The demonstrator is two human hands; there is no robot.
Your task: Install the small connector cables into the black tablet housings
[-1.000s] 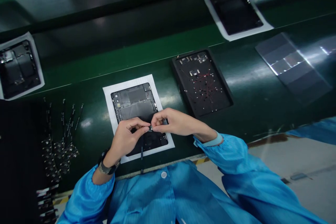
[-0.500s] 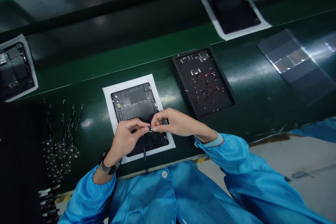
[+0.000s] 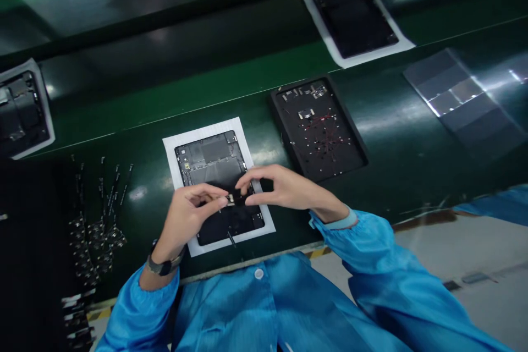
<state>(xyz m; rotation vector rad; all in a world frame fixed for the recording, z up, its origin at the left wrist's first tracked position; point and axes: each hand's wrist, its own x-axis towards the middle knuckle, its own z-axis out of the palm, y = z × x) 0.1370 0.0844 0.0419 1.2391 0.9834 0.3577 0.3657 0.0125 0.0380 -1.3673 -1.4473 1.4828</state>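
Observation:
Between the thumb and fingers of my left hand (image 3: 187, 214) is a small circuit board (image 3: 230, 199) with a pale connector. A thin dark flex cable (image 3: 231, 237) hangs below and appears to belong to it. My right hand (image 3: 280, 187) is just right of the board, thumb and fingers apart with nothing visibly held. Under both hands lies an open tablet housing (image 3: 218, 151) with its dark inner parts showing, resting on a white sheet (image 3: 170, 157). My hands hide part of the housing's lower middle.
Right of the housing stands a black tray (image 3: 325, 148) with small boards and thin red wires. Several flex cables with boards (image 3: 99, 231) lie at left. Tablets on white sheets sit on the far strip, at right (image 3: 355, 16) and left (image 3: 25, 110). Clear film sheets (image 3: 457, 93) lie at right.
My right thumb and fingers have parted and come off the small board, which stays in my left hand. The hanging cable has swung slightly. Both tablets on the far strip have shifted left.

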